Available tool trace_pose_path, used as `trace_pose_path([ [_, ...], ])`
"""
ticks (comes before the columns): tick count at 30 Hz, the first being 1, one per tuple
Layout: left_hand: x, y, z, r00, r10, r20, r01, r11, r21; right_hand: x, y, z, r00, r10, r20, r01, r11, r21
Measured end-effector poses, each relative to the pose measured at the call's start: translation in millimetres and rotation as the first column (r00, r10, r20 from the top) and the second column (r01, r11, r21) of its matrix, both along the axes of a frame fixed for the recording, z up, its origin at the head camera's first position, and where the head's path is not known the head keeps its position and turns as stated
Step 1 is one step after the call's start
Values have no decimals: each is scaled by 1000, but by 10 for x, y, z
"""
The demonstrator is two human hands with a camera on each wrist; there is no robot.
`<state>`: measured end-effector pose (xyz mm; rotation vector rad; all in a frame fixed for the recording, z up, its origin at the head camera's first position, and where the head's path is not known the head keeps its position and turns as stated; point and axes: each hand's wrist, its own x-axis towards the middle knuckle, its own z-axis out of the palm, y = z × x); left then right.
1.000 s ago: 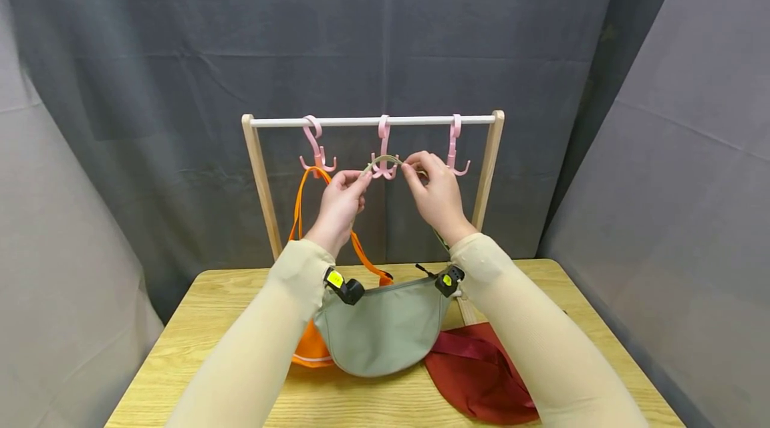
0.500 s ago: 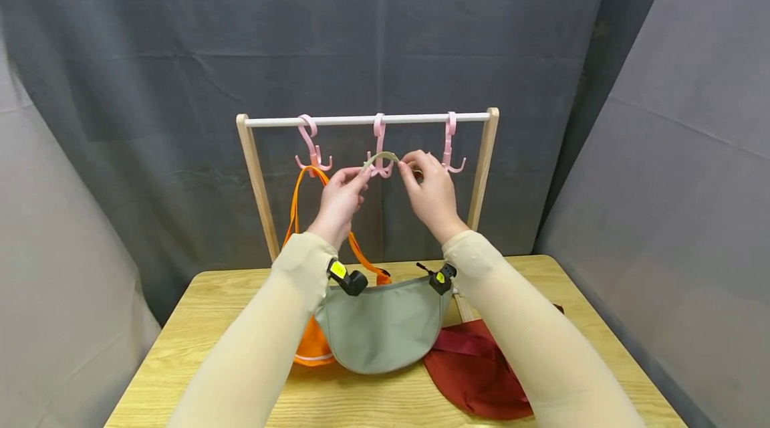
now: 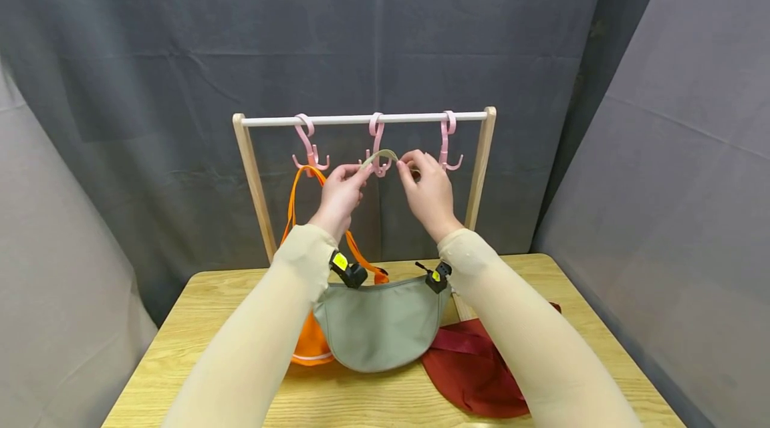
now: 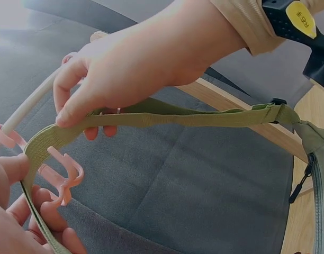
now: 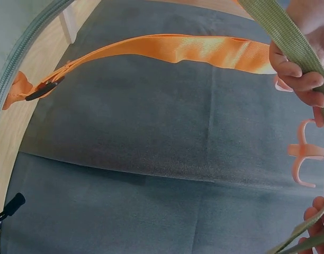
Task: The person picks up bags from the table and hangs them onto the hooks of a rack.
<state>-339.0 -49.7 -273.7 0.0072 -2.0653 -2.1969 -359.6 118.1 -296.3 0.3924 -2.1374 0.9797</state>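
Both hands pinch the olive-green strap of a grey-green half-moon bag. The left hand has its thumb and fingers on the left part, the right hand on the right part. Between them the strap arches up in front of the middle pink hook. In the left wrist view this hook's prongs show inside the strap's curve. Below the wrists the bag hangs with its zip along the top edge, close over the table. A black zip pull dangles from it.
A white rail on wooden posts carries pink hooks. An orange bag has its strap on the left hook. The right hook stands beyond the right hand. A dark red bag lies on the wooden table.
The green strap's arch has come up slightly against the middle hook, covering more of its prongs. Both hands keep their pinch. The whole view has shifted a little.
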Motion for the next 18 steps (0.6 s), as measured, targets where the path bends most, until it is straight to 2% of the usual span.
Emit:
trace_pose_path([
  [18,-10,-68,-50,1000,7,25,-6,999,-35,-17,-16,-78,999,-5,34,4,1000,31],
])
